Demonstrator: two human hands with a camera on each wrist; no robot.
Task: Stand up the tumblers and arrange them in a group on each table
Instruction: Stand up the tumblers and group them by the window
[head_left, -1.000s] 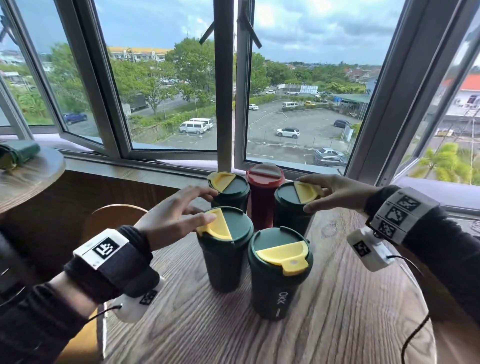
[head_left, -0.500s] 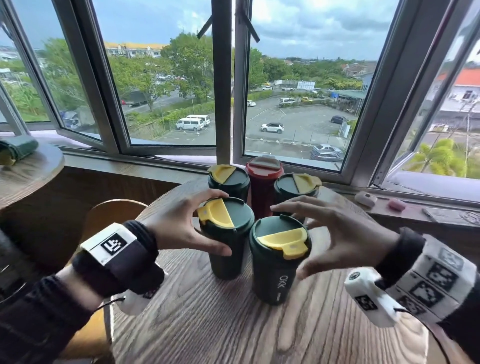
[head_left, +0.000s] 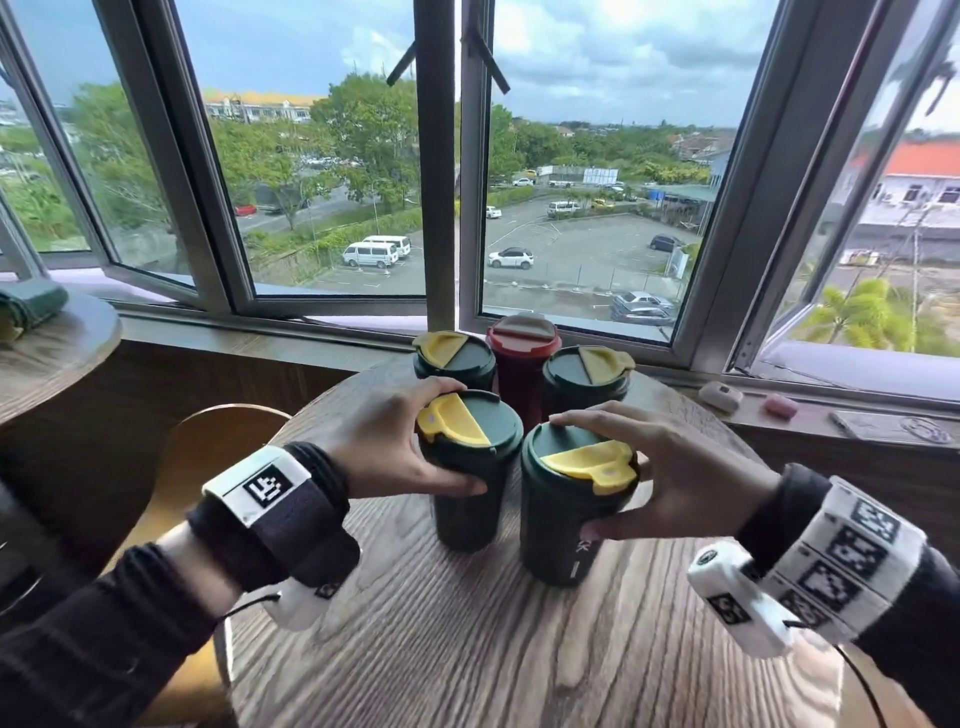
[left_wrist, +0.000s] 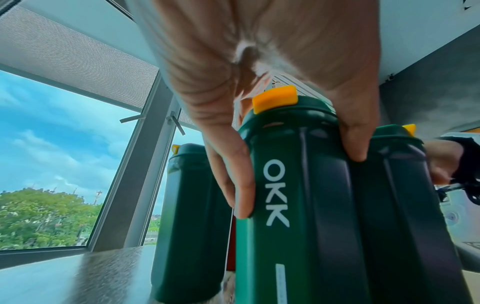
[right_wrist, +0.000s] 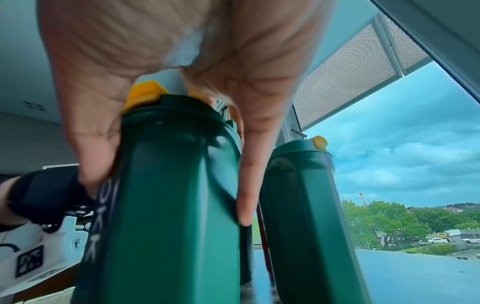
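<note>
Five tumblers stand upright in a cluster on the round wooden table. At the back are a green one, a red one and another green one. My left hand grips the front left green tumbler just under its yellow-flapped lid. My right hand grips the front right green tumbler the same way. In the left wrist view, thumb and fingers of the left hand clasp the OKK-marked tumbler. In the right wrist view the right hand clasps its tumbler.
A second round table at the far left carries a green tumbler lying on its side. A wooden chair stands between the tables. The windowsill behind holds a small white case and a pink one.
My right hand left the back right tumbler and came forward to grip the front right one. My left hand closed round the front left tumbler.
</note>
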